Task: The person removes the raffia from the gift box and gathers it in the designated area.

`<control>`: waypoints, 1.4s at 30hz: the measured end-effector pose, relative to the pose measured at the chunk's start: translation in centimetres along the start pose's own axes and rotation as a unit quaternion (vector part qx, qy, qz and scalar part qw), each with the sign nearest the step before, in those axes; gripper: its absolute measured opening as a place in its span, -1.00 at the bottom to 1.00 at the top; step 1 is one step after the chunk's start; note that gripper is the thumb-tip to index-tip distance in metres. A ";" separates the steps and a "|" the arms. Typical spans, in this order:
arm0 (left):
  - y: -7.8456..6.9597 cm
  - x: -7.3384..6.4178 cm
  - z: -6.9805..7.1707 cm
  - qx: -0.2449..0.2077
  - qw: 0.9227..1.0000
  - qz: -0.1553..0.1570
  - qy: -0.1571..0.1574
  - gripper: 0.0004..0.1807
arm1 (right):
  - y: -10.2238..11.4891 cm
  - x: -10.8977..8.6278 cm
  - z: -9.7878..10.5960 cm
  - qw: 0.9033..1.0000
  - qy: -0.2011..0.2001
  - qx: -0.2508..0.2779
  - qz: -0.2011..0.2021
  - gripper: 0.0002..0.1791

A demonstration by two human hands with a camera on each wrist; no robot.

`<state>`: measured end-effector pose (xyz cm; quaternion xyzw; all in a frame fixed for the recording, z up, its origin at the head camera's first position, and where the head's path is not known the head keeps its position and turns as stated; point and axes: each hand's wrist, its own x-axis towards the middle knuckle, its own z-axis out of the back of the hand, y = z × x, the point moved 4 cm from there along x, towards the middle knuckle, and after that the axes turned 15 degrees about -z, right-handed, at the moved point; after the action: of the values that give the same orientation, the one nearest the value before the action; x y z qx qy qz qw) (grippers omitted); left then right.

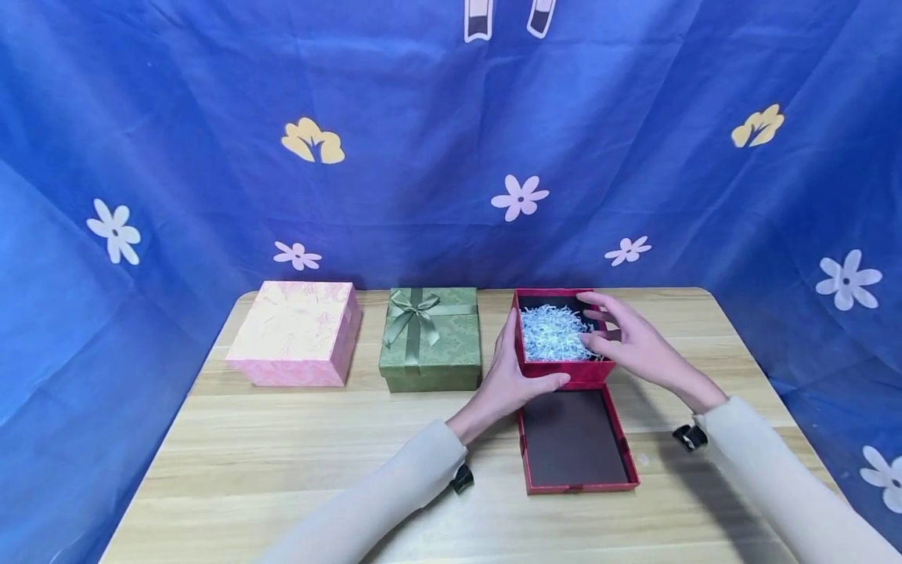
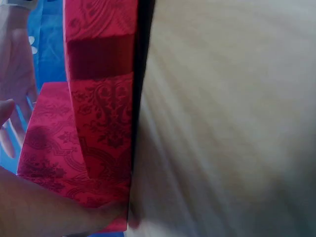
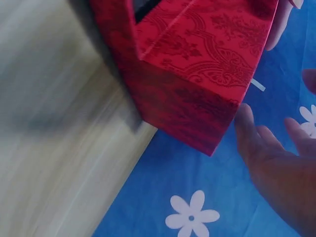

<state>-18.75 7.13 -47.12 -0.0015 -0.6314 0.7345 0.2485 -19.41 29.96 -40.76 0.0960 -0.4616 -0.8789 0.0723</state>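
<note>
An uncovered red patterned gift box (image 1: 564, 374) stands at the right of the table, with pale blue shredded paper (image 1: 553, 333) inside. My left hand (image 1: 503, 384) holds its near left corner, fingers along the left wall and thumb across the front. In the left wrist view a digit of the left hand (image 2: 54, 205) lies against the patterned red side. Over the box's right rim is my right hand (image 1: 630, 341), fingers loosely bent above the paper and nothing held. The red lid (image 1: 576, 439) lies inner side up, directly in front of the box.
A green gift box (image 1: 431, 368) with a ribbon bow stands left of the red one. Farther left sits a pink gift box (image 1: 296, 321). A blue flowered cloth (image 1: 423, 157) hangs behind the wooden table (image 1: 296, 454) and at both sides.
</note>
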 end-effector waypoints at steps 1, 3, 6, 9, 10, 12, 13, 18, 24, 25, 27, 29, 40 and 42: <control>0.0 0.2 0.0 0.000 1.000 0.003 -0.001 0.48 | 0.1 0.5 -0.1 1.000 0.014 -0.003 -0.003 -0.28; 0.1 0.6 0.0 0.003 1.000 0.008 -0.001 0.49 | 0.2 1.5 -0.4 0.999 0.040 -0.008 -0.014 -0.31; 0.2 1.1 -0.1 0.010 1.000 0.013 0.003 0.49 | 0.5 2.7 -0.8 0.996 0.074 -0.016 -0.039 -0.28; 0.2 1.6 -0.1 0.015 1.000 0.012 0.007 0.48 | 0.7 3.7 -1.3 0.991 0.106 -0.030 -0.070 -0.16; 0.2 1.7 -0.1 0.014 1.000 0.012 0.007 0.48 | 0.8 4.0 -1.5 0.989 0.119 -0.032 -0.082 -0.12; 0.2 1.8 -0.1 0.011 1.000 0.014 0.003 0.47 | 0.8 4.5 -2.0 0.982 0.150 -0.031 -0.108 -0.04; 0.2 1.9 -0.1 0.010 1.000 0.015 0.001 0.47 | 0.7 4.8 -2.3 0.978 0.168 -0.024 -0.121 -0.02; 0.5 2.1 -0.5 -0.003 1.000 0.029 -0.002 0.49 | -0.2 5.9 -3.7 0.958 0.234 0.022 -0.162 0.07; 0.5 2.4 -0.7 0.019 0.999 0.036 0.003 0.56 | -0.9 6.8 -5.0 0.957 0.248 -0.018 -0.148 0.14; 0.4 2.4 -0.6 0.021 0.999 0.036 0.002 0.57 | -1.0 7.0 -5.1 0.959 0.247 -0.028 -0.139 0.15; 0.5 2.5 -0.4 0.024 0.999 0.037 0.002 0.58 | -1.1 7.4 -5.5 0.961 0.244 -0.041 -0.125 0.17; 0.6 2.5 -0.3 0.025 0.999 0.040 0.002 0.59 | -1.5 7.7 -6.0 0.963 0.244 -0.041 -0.107 0.17; 0.9 2.5 -0.2 0.035 0.998 0.048 0.006 0.58 | -2.0 8.1 -7.3 0.964 0.251 0.000 -0.081 0.01; 0.9 2.6 -0.2 0.037 0.998 0.045 0.005 0.58 | -1.9 8.2 -7.3 0.965 0.248 0.001 -0.081 -0.04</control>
<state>-21.29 8.24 -47.18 -0.0247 -0.6017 0.7678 0.2185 -25.72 23.45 -47.24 0.3482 -0.4210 -0.8298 0.1135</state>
